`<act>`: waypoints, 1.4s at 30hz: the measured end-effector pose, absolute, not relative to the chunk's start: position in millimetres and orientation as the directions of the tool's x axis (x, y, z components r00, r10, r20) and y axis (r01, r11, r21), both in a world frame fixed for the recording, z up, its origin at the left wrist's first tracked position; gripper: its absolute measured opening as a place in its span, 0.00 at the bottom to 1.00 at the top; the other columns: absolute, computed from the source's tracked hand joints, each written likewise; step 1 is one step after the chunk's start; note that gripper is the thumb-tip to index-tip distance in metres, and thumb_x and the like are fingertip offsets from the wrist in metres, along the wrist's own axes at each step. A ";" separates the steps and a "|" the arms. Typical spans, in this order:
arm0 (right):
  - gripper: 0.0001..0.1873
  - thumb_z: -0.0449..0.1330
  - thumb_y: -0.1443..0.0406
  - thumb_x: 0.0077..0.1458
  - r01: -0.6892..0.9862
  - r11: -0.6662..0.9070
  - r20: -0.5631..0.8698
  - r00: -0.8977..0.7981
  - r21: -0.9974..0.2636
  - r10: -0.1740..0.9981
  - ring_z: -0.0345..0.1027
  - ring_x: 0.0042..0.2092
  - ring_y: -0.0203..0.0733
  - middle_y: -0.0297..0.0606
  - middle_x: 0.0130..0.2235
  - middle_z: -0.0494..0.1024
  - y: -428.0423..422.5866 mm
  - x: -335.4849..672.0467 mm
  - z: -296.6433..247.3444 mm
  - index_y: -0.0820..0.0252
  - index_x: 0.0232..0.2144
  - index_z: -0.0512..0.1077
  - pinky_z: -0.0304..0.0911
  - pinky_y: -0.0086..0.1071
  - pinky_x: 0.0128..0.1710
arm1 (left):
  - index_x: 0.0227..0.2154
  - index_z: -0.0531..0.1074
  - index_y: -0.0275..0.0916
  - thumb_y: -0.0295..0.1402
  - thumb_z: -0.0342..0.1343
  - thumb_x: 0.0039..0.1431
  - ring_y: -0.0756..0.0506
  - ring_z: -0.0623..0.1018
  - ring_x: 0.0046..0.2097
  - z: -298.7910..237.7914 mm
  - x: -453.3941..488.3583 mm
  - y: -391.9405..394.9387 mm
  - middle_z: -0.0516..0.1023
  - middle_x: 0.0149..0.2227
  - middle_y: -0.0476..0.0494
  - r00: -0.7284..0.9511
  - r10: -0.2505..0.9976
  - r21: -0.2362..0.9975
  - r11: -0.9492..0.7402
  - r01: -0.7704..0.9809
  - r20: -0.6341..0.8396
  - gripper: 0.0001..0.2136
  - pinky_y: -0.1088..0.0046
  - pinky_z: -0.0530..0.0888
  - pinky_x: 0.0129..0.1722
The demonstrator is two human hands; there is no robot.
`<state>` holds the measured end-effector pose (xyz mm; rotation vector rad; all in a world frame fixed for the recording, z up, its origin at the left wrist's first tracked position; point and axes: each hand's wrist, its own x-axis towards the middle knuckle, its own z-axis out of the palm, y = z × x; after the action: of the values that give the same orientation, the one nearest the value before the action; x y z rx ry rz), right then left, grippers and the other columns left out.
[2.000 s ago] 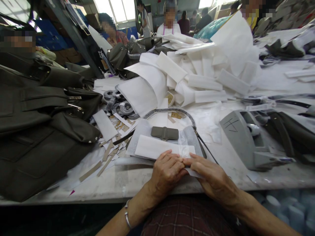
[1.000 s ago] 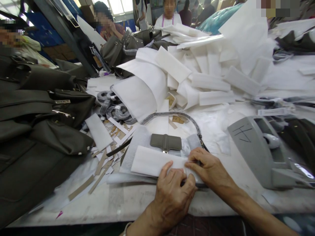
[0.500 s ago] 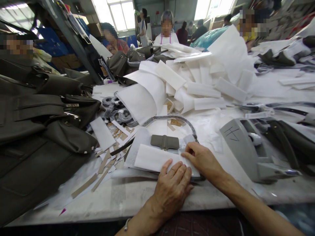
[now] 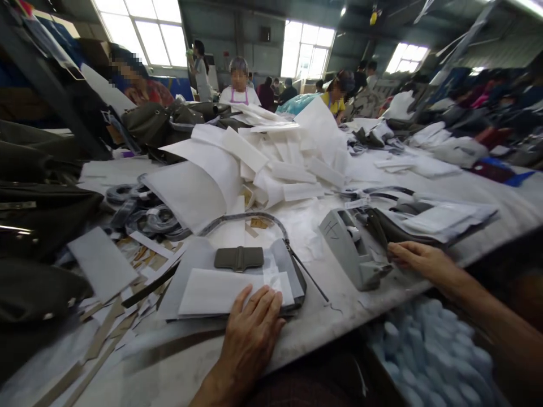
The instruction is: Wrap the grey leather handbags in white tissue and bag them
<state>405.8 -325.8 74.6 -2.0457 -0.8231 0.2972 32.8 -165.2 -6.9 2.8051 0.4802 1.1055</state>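
My left hand [image 4: 254, 319] lies flat, fingers stretched, on a folded white sheet [image 4: 207, 291]. The sheet rests on a handbag [image 4: 297, 280] wrapped in pale tissue, and the bag's olive flap tab [image 4: 238, 258] shows above it. Behind, the wrapped strap [image 4: 237, 216] arches over the table. My right hand [image 4: 418, 260] reaches to the front end of a grey tape dispenser [image 4: 339, 229]. Its thumb and fingers are pressed together there; whatever lies between the fingertips is too small to make out.
White sheets [image 4: 275, 158] are heaped at the back. Olive bags [image 4: 38, 237] pile up on the left, near cardboard strips [image 4: 102, 333]. Another bag with white paper [image 4: 445, 217] lies right of the dispenser. Pale blue rolls [image 4: 428, 350] fill a container below the table edge. Several people sit beyond.
My right hand has left the wrapped bag and moved right to the tape dispenser. My left hand stays on the white sheet. The view has swung to the right.
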 end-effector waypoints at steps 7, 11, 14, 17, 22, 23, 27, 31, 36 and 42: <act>0.24 0.72 0.49 0.33 0.030 -0.500 -0.327 0.724 -0.865 0.608 0.71 0.29 0.41 0.44 0.29 0.80 -297.2 392.4 59.0 0.64 0.25 0.79 0.65 0.31 0.27 | 0.50 0.72 0.39 0.30 0.47 0.69 0.44 0.77 0.52 -3.2 34.9 -165.3 0.80 0.46 0.46 0.688 0.313 0.175 -0.948 0.265 0.655 0.13 0.61 0.61 0.61; 0.21 0.73 0.53 0.30 -0.032 -0.406 -0.281 0.771 -0.913 0.572 0.68 0.27 0.38 0.39 0.26 0.78 -295.6 384.4 69.0 0.63 0.23 0.77 0.63 0.31 0.28 | 0.50 0.72 0.39 0.30 0.47 0.69 0.45 0.77 0.52 -1.6 34.8 -166.5 0.80 0.46 0.45 0.683 0.320 0.181 -0.946 0.270 0.656 0.13 0.61 0.61 0.61; 0.17 0.70 0.54 0.34 0.060 -0.356 -0.143 0.844 -0.933 0.517 0.66 0.28 0.37 0.36 0.25 0.75 -307.8 373.7 74.4 0.60 0.23 0.76 0.62 0.30 0.29 | 0.50 0.73 0.39 0.30 0.47 0.69 0.45 0.77 0.51 -1.4 34.9 -166.5 0.80 0.46 0.46 0.683 0.321 0.184 -0.946 0.268 0.656 0.13 0.62 0.60 0.62; 0.13 0.66 0.55 0.37 0.151 -0.341 -0.027 0.884 -0.928 0.466 0.60 0.26 0.36 0.33 0.22 0.71 -326.1 360.7 70.2 0.59 0.21 0.75 0.58 0.30 0.25 | 0.50 0.73 0.39 0.29 0.47 0.68 0.44 0.77 0.51 -1.7 35.3 -165.7 0.81 0.46 0.46 0.683 0.324 0.194 -0.945 0.262 0.655 0.13 0.63 0.59 0.62; 0.15 0.63 0.53 0.33 0.099 -0.494 -0.147 0.889 -0.864 0.434 0.57 0.23 0.37 0.35 0.19 0.67 -355.5 355.8 34.7 0.58 0.14 0.71 0.56 0.31 0.22 | 0.51 0.72 0.38 0.29 0.48 0.68 0.44 0.77 0.52 -3.9 35.3 -165.3 0.80 0.46 0.46 0.682 0.344 0.229 -0.939 0.256 0.645 0.13 0.62 0.58 0.63; 0.16 0.63 0.52 0.33 0.102 -0.539 -0.165 0.891 -0.836 0.424 0.60 0.24 0.39 0.36 0.19 0.68 -360.2 356.6 29.3 0.58 0.13 0.71 0.58 0.33 0.22 | 0.51 0.72 0.38 0.29 0.49 0.68 0.44 0.77 0.52 -4.5 35.1 -165.7 0.80 0.47 0.45 0.679 0.347 0.233 -0.938 0.257 0.647 0.13 0.62 0.58 0.63; 0.18 0.64 0.48 0.35 0.262 -0.604 -0.179 0.802 -0.753 0.570 0.68 0.27 0.48 0.43 0.24 0.75 -356.9 351.1 40.5 0.55 0.18 0.77 0.65 0.37 0.24 | 0.51 0.71 0.37 0.30 0.49 0.68 0.44 0.76 0.53 -6.6 33.9 -168.4 0.80 0.47 0.45 0.680 0.362 0.243 -0.932 0.269 0.637 0.13 0.61 0.58 0.63; 0.19 0.62 0.46 0.47 0.580 -0.402 -0.206 0.375 -0.708 0.904 0.68 0.27 0.45 0.39 0.24 0.75 -297.2 320.3 88.3 0.54 0.22 0.77 0.65 0.32 0.25 | 0.52 0.71 0.37 0.32 0.51 0.67 0.44 0.75 0.54 -8.8 32.9 -170.2 0.79 0.48 0.45 0.701 0.377 0.246 -0.926 0.286 0.605 0.13 0.60 0.57 0.64; 0.11 0.60 0.57 0.54 0.761 -0.127 -0.381 -0.166 -0.636 0.910 0.67 0.30 0.37 0.32 0.27 0.76 -192.1 265.9 122.7 0.57 0.26 0.76 0.61 0.27 0.31 | 0.52 0.70 0.37 0.33 0.52 0.67 0.44 0.74 0.55 -12.7 31.5 -171.5 0.79 0.48 0.46 0.705 0.393 0.251 -0.920 0.302 0.591 0.14 0.59 0.56 0.64; 0.04 0.65 0.64 0.45 0.933 0.200 -0.594 -0.346 -0.299 0.726 0.67 0.27 0.35 0.30 0.24 0.77 -110.5 222.1 105.2 0.57 0.26 0.79 0.51 0.27 0.25 | 0.53 0.70 0.36 0.33 0.52 0.67 0.45 0.73 0.56 -14.6 31.2 -170.3 0.79 0.48 0.45 0.706 0.391 0.262 -0.920 0.290 0.591 0.14 0.59 0.56 0.65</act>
<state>222.1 -110.5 105.2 -1.9272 -2.6634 1.1117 31.2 -170.3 -14.6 2.7616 0.5548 1.0079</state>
